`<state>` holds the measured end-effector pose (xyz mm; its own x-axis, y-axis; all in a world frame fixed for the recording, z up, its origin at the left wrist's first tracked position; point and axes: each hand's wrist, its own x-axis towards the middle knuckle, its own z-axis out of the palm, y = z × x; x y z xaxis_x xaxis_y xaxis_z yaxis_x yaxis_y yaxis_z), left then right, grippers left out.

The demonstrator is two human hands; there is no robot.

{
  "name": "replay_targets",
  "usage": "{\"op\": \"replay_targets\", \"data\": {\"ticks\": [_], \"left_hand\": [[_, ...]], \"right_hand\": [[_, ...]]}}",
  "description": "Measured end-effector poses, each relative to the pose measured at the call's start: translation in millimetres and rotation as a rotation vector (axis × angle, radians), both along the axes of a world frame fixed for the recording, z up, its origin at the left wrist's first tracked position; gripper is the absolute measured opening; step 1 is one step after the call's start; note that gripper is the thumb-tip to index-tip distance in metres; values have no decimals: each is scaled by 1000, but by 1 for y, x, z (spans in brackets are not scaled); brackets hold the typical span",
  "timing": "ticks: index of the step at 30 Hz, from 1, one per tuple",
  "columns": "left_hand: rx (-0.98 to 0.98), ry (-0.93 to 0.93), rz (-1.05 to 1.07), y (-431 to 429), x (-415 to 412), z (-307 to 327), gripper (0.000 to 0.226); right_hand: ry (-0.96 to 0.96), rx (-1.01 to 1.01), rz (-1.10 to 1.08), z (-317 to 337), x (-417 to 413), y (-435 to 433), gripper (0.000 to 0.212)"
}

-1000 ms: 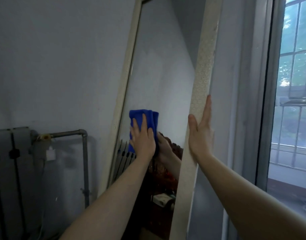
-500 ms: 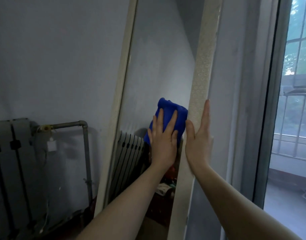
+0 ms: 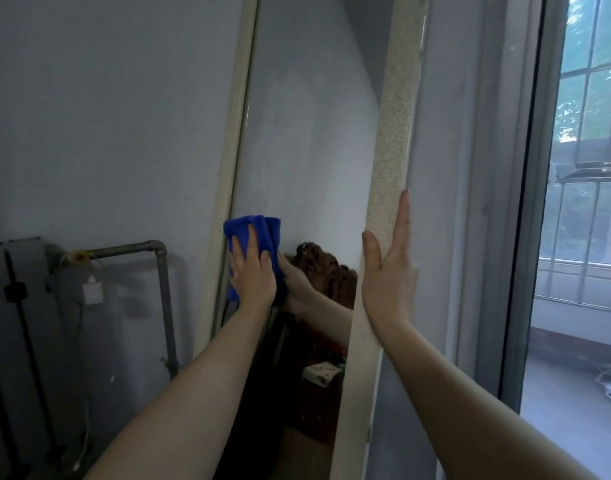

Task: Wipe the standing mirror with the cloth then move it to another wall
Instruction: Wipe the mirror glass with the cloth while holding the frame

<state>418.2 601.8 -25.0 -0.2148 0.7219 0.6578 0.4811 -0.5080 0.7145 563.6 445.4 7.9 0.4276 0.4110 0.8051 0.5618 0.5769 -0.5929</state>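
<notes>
A tall standing mirror (image 3: 307,140) with a pale patterned frame (image 3: 390,150) leans against the grey wall. My left hand (image 3: 252,271) presses a folded blue cloth (image 3: 253,226) flat on the glass close to the frame's left edge. My right hand (image 3: 388,271) lies flat with straight fingers against the outer side of the right frame edge, thumb on the frame's front. The glass reflects my hand, the cloth and dark furniture low down.
A grey radiator (image 3: 16,341) with a bent pipe (image 3: 162,292) stands on the wall left of the mirror. Right of the mirror is a door frame (image 3: 525,202) and a barred window (image 3: 591,168) over a balcony floor.
My left hand has swept the cloth from the mirror's right side across to its left edge. My right hand has stayed on the right frame edge.
</notes>
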Motion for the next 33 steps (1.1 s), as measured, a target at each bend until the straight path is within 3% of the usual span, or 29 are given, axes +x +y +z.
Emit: {"op": "replay_targets", "data": {"ticks": [9, 15, 21, 27, 33], "left_hand": [[134, 202, -168, -118, 61, -40, 52], [290, 348, -114, -110, 56, -56, 71], [155, 203, -85, -52, 16, -47, 60], [138, 145, -60, 3, -25, -59, 58], [40, 42, -29, 11, -40, -88, 54]], "right_hand": [[-59, -66, -135, -27, -10, -6, 67], [-146, -82, -231, -57, -19, -11, 77], [-195, -56, -279, -67, -17, -4, 78], [-167, -47, -217, -68, -13, 1, 74], [-156, -32, -191, -69, -12, 1, 73]]}}
